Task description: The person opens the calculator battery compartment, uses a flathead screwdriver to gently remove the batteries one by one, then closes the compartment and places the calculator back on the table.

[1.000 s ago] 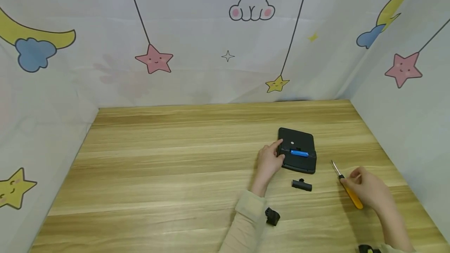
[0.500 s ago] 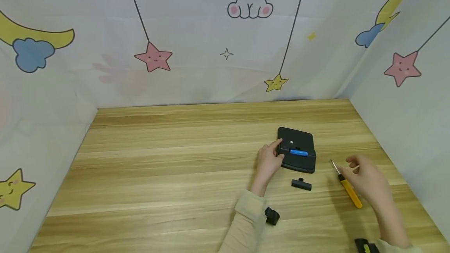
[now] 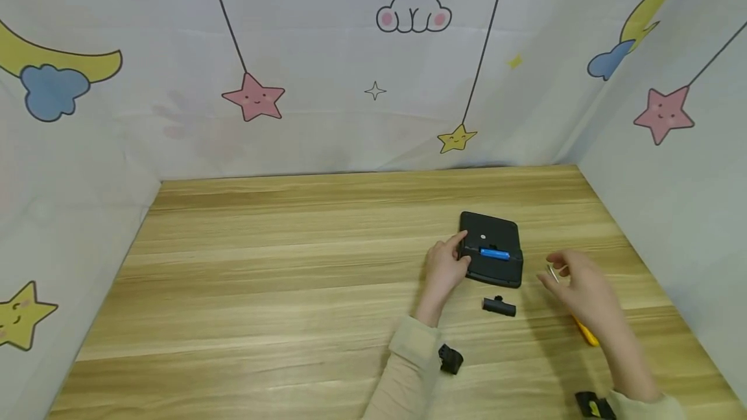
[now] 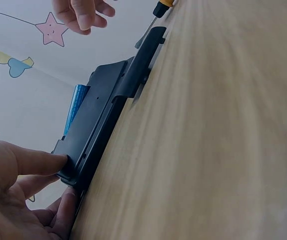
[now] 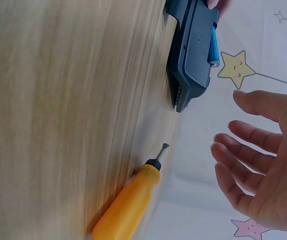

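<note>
A flat black device (image 3: 493, 227) lies on the table with a blue battery (image 3: 495, 254) in its compartment. My left hand (image 3: 445, 269) grips the device's left edge; in the left wrist view the thumb presses on its face and the other fingers are at its edge. My right hand (image 3: 583, 290) hovers to the right of the device, holding nothing, its fingers relaxed and spread apart in the right wrist view. Below that hand lies a flathead screwdriver with an orange handle (image 5: 126, 207), partly hidden by the hand in the head view.
A small black half-round cover (image 3: 498, 307) with a clip lies just in front of the device. The wrist camera (image 3: 450, 360) sits beside the left sleeve. A patterned cloth (image 3: 327, 83) stands along the table's back and sides.
My right hand has let go of the screwdriver, risen off it and moved left toward the device. The screwdriver stays on the table. My left hand keeps its hold.
</note>
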`<state>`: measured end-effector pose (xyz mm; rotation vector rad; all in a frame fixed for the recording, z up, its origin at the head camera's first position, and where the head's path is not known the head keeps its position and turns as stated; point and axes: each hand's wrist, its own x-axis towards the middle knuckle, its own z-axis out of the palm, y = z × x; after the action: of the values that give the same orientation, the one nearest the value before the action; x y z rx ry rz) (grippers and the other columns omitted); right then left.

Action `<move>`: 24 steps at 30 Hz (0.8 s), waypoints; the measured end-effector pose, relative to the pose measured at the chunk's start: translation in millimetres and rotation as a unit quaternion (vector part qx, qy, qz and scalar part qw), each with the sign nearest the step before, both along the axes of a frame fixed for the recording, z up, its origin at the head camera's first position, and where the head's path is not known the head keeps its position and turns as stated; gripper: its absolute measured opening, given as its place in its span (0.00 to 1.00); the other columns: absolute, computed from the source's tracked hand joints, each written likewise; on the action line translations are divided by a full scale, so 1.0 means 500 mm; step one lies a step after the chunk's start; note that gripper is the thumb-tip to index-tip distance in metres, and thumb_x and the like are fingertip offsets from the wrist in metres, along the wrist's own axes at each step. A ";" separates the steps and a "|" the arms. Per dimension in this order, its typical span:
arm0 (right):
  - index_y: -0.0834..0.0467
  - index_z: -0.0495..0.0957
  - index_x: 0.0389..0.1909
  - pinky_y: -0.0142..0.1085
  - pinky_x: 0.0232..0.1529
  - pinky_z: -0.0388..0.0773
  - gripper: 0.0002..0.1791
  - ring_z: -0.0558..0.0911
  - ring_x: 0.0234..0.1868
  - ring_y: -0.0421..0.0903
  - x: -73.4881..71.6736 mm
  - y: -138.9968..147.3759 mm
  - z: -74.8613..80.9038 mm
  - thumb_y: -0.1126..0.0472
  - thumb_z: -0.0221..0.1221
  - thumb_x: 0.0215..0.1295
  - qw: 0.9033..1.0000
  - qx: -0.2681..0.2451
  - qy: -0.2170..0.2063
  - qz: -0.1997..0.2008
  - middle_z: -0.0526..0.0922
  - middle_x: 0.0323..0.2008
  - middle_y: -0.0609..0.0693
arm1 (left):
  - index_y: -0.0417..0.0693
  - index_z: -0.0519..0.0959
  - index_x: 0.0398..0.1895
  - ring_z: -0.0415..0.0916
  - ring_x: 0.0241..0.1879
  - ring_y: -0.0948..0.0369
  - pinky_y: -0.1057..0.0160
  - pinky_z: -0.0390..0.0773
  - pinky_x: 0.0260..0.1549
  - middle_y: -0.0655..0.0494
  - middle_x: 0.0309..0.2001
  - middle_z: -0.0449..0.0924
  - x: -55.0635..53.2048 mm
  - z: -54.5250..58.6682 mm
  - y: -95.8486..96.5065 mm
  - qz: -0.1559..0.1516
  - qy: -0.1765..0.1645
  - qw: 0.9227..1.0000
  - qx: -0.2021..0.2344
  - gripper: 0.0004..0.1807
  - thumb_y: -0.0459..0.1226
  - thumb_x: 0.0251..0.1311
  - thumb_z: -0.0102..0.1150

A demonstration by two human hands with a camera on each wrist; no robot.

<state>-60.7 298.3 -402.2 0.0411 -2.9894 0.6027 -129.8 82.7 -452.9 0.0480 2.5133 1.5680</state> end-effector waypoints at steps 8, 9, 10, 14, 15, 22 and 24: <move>0.66 0.75 0.50 0.54 0.41 0.74 0.21 0.77 0.44 0.58 -0.009 -0.016 -0.006 0.58 0.64 0.60 0.999 0.005 0.034 0.034 0.79 0.46 0.64 | 0.58 0.75 0.63 0.56 0.27 0.62 0.70 0.53 0.25 0.59 0.24 0.63 0.000 -0.002 -0.002 0.002 0.000 1.000 0.004 0.28 0.33 0.57 0.62; 0.66 0.75 0.50 0.54 0.41 0.74 0.21 0.77 0.45 0.58 -0.011 -0.018 -0.007 0.58 0.64 0.60 0.999 0.007 0.038 0.039 0.80 0.46 0.64 | 0.58 0.75 0.63 0.56 0.27 0.62 0.70 0.53 0.25 0.59 0.24 0.63 0.000 -0.002 -0.003 0.002 0.002 1.000 0.004 0.28 0.33 0.56 0.62; 0.66 0.75 0.50 0.54 0.41 0.74 0.21 0.77 0.45 0.58 -0.013 -0.020 -0.008 0.59 0.65 0.60 0.998 0.011 0.041 0.044 0.80 0.47 0.64 | 0.57 0.75 0.63 0.56 0.27 0.62 0.70 0.53 0.25 0.58 0.24 0.63 0.000 -0.002 -0.004 0.002 0.003 1.000 0.004 0.28 0.33 0.56 0.62; 0.65 0.75 0.50 0.53 0.40 0.74 0.21 0.78 0.44 0.58 -0.024 -0.029 -0.012 0.59 0.65 0.59 0.996 0.018 0.054 0.063 0.80 0.46 0.63 | 0.57 0.75 0.63 0.56 0.26 0.62 0.70 0.53 0.25 0.59 0.24 0.62 -0.001 -0.003 -0.005 0.001 0.004 1.000 0.002 0.28 0.33 0.56 0.62; 0.65 0.75 0.50 0.52 0.40 0.75 0.21 0.78 0.44 0.58 -0.027 -0.030 -0.013 0.59 0.65 0.59 0.996 0.021 0.058 0.067 0.81 0.46 0.63 | 0.58 0.75 0.63 0.56 0.26 0.62 0.69 0.53 0.25 0.59 0.24 0.62 -0.002 -0.004 -0.005 0.000 0.004 1.000 0.002 0.28 0.33 0.57 0.62; 0.64 0.75 0.51 0.52 0.41 0.75 0.21 0.79 0.43 0.57 -0.041 -0.040 -0.019 0.60 0.66 0.58 0.993 0.028 0.071 0.087 0.80 0.46 0.61 | 0.60 0.74 0.63 0.56 0.27 0.62 0.69 0.54 0.25 0.59 0.25 0.63 -0.005 -0.005 -0.005 0.001 -0.004 1.000 -0.003 0.28 0.34 0.57 0.62; 0.64 0.75 0.50 0.52 0.41 0.76 0.21 0.79 0.44 0.57 -0.043 -0.043 -0.020 0.61 0.66 0.58 0.993 0.029 0.070 0.090 0.80 0.46 0.61 | 0.61 0.74 0.63 0.56 0.27 0.62 0.68 0.54 0.26 0.59 0.25 0.63 -0.006 -0.005 -0.004 0.000 -0.006 1.000 -0.004 0.28 0.34 0.58 0.62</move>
<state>-82.2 277.0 -412.3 0.3453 -2.8849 0.5055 -132.8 80.7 -455.6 0.0381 2.5097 1.5538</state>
